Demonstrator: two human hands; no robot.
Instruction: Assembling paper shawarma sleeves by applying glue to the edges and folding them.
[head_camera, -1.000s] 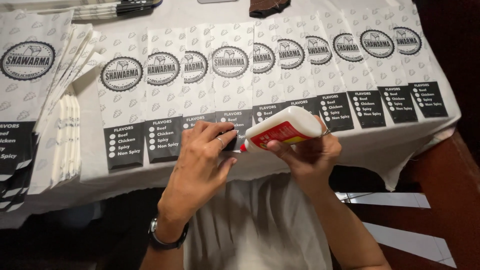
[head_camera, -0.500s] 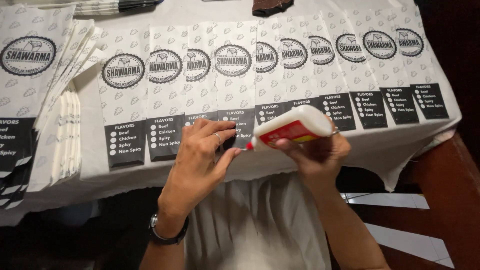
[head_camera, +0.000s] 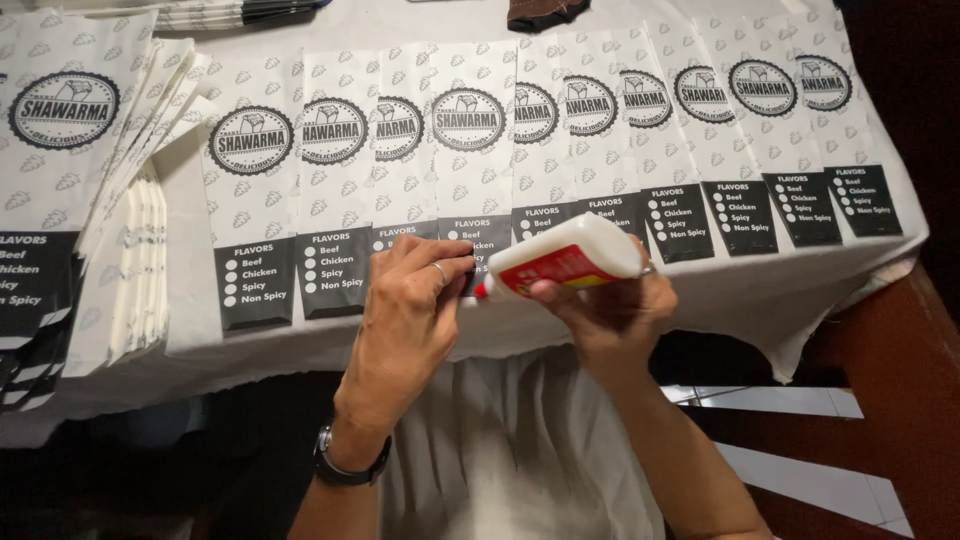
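Observation:
My right hand (head_camera: 610, 310) grips a white glue bottle (head_camera: 565, 256) with a red label, held sideways with its red nozzle pointing left. My left hand (head_camera: 410, 315), with a ring and a wristwatch, rests its fingertips on the black bottom band of a white printed paper bag (head_camera: 468, 150), right beside the nozzle tip. That bag lies in an overlapped row of several alike paper bags (head_camera: 700, 120) spread along the table's near edge.
A white cloth (head_camera: 790, 300) covers the table and hangs over its front. Stacks of the same bags (head_camera: 60, 170) lie at the left. A dark object (head_camera: 540, 12) sits at the far edge. A reddish-brown wooden surface (head_camera: 900, 380) is at the right.
The glue bottle and my right hand have shifted slightly down and left, bringing the nozzle closer to my left fingertips. My left hand stays on the bag's bottom edge.

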